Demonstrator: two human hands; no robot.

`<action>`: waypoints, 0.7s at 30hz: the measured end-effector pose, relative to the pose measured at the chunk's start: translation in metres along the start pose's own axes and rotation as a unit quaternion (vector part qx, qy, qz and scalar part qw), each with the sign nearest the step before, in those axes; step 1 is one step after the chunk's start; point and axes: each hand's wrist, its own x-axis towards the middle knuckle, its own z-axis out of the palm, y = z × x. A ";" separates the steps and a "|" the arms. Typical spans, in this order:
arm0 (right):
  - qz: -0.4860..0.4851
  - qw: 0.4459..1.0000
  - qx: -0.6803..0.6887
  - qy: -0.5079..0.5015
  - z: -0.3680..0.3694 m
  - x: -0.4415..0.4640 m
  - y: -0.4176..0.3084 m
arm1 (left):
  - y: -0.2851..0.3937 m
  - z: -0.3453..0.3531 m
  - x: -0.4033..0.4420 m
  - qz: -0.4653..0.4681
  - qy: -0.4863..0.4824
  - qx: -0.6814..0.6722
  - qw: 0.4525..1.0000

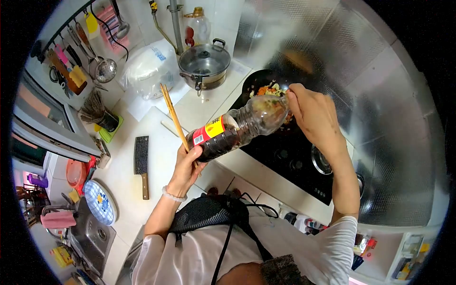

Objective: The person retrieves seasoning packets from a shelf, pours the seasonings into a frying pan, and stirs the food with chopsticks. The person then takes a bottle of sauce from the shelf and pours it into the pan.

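A clear plastic bottle of dark sauce (pixel 218 137) with a red and yellow label lies tilted across the middle of the view. Its base rests in my left hand (pixel 186 168), whose fingers also clasp a pair of wooden chopsticks (pixel 174 116) pointing up and away. At the other end, my right hand (pixel 313 111) has its fingers closed around the bottle's mouth; the cap is hidden by them. Beyond the bottle, a black wok (pixel 256 78) on the stove holds chopped vegetables (pixel 270 89), partly covered by the bottle and my right hand.
A cleaver (pixel 141 161) lies on the white counter (pixel 164 190) to the left. A lidded pot (pixel 204 64) and a plastic bag (pixel 149 71) stand behind. The black stove (pixel 285 161) is at right; the sink (pixel 90 228) and blue checked plate (pixel 100 202) are lower left.
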 end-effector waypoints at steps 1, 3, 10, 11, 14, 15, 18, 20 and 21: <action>0.000 1.000 -0.016 -0.013 0.000 0.000 0.000 | 0.001 0.001 0.000 0.004 -0.003 0.001 1.000; 0.000 0.999 -0.032 -0.028 0.002 -0.001 0.001 | 0.003 0.001 0.001 0.004 -0.015 -0.001 1.000; 0.040 0.996 0.069 -0.025 -0.008 -0.006 0.003 | 0.008 0.001 0.001 -0.005 -0.036 0.007 0.999; 0.031 0.988 0.147 -0.024 -0.013 -0.005 0.004 | 0.006 0.001 0.002 -0.004 -0.036 0.007 0.999; -0.014 0.986 0.160 -0.035 -0.020 -0.004 0.010 | -0.001 -0.001 0.004 -0.001 -0.004 0.015 1.000; -0.013 0.979 0.189 -0.068 -0.024 -0.002 0.013 | 0.000 -0.001 0.005 -0.013 -0.003 0.006 1.000; -0.023 0.946 0.311 -0.091 -0.032 0.000 0.013 | -0.001 -0.012 0.006 -0.048 -0.055 -0.003 0.997; -0.026 0.938 0.329 -0.104 -0.034 0.002 0.009 | 0.000 -0.008 0.006 -0.094 -0.032 -0.091 0.991; -0.030 0.930 0.356 -0.088 -0.033 0.002 0.006 | 0.002 0.001 0.006 -0.123 0.010 -0.113 0.986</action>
